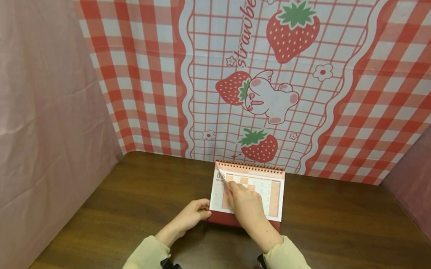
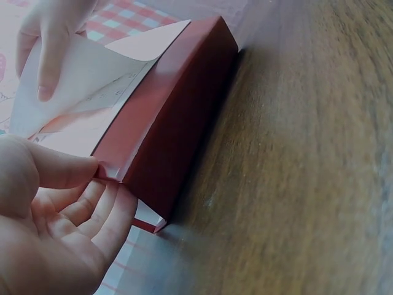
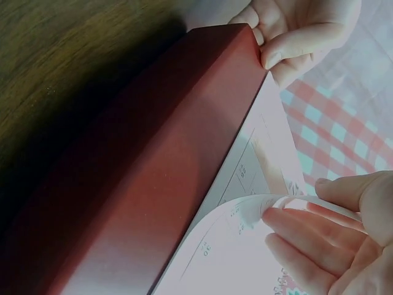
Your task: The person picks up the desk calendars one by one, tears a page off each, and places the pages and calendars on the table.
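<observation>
A spiral-bound desk calendar [image 1: 276, 198] stands tilted on its dark red base [image 2: 166, 117], with a printed month page facing me. My left hand [image 1: 191, 215] grips the base's lower left corner, thumb on the front and fingers behind it. Between the thumb and fingers of my right hand [image 1: 247, 204] is the left side of a calendar page [image 3: 230, 258]. That page curves away from the sheets below, as both wrist views show, while its far side still lies against them. My right hand hides part of the date grid in the head view.
The calendar stands on a brown wooden table [image 1: 150, 184] near its back edge. Behind it hangs a red-and-white checked cloth [image 1: 147, 82] with strawberry prints. Pink fabric [image 1: 42, 116] drapes the left side, and more hangs at the right.
</observation>
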The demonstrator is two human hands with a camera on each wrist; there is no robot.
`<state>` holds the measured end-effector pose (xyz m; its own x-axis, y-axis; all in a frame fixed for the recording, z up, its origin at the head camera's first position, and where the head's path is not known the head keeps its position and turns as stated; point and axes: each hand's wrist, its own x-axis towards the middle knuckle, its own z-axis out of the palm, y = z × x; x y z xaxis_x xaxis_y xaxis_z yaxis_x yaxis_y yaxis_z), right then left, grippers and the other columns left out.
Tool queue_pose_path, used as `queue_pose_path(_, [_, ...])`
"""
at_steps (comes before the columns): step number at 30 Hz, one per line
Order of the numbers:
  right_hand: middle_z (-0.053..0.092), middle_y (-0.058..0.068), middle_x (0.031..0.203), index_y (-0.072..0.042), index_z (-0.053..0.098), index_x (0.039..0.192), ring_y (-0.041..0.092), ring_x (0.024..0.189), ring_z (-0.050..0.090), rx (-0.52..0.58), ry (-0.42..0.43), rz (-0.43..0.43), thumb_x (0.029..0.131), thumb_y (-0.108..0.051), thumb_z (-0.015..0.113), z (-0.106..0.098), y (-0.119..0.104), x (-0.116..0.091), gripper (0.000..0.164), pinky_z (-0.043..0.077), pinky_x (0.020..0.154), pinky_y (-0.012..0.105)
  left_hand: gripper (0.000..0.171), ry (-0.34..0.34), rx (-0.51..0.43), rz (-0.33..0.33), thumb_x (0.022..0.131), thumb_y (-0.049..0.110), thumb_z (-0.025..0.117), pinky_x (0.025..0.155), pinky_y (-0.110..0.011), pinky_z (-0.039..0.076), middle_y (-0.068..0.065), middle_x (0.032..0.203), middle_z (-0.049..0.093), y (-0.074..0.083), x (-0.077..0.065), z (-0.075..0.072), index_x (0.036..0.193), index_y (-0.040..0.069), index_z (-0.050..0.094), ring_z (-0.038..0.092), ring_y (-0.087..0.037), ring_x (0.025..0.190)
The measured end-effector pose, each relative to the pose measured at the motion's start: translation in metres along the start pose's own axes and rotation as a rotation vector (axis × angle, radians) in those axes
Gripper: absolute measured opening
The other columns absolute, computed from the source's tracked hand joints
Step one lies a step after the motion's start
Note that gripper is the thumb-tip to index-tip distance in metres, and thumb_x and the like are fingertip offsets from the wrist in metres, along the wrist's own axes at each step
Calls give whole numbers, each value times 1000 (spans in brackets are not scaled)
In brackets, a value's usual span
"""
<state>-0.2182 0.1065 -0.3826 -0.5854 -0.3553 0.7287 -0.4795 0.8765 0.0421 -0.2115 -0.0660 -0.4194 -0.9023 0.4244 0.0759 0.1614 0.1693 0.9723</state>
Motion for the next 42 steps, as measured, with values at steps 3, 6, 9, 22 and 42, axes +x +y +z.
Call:
queue_pose_path(3, [60, 5, 59, -7, 59, 81, 22, 45, 52, 30, -13, 17, 76, -13, 71, -2, 1, 1, 15, 40, 37, 33, 19, 4, -6, -8, 83, -8, 46, 71, -30, 44, -35, 89, 53, 0, 0, 0, 98, -19, 51, 49, -15, 74])
queue_pose_path(6, [60, 5, 59, -7, 59, 81, 22, 45, 52, 47, -24, 28, 76, -13, 71, -2, 2, 0, 14, 39, 38, 33, 20, 2, -15, -15, 81, -8, 47, 72, -30, 45, -35, 90, 53, 0, 1, 0, 98, -20, 51, 50, -14, 74])
queue_pose_path(9, [59, 5, 59, -7, 58, 80, 21, 45, 52, 59, -28, 39, 76, -13, 71, -2, 2, 0, 14, 39, 38, 32, 21, -3, -32, -19, 81, -9, 47, 74, -32, 46, -36, 91, 53, 0, 1, 0, 99, -19, 51, 50, -14, 74])
queue_pose_path(22, [58, 3, 58, -9, 56, 74, 20, 45, 51, 83, -8, 56, 77, -12, 70, -3, 6, 0, 15, 40, 38, 34, 24, 51, -76, -33, 83, 1, 55, 70, -28, 46, -16, 88, 62, -9, 15, 2, 103, -12, 55, 53, -10, 76])
queue_pose_path(42, [64, 7, 65, -9, 56, 74, 24, 51, 59, 117, -24, 99, 80, -12, 68, -3, 5, -2, 13, 43, 40, 37, 28, 164, -169, -20, 90, 7, 49, 71, -25, 48, -21, 92, 66, 0, 32, 9, 110, -13, 54, 58, -8, 73])
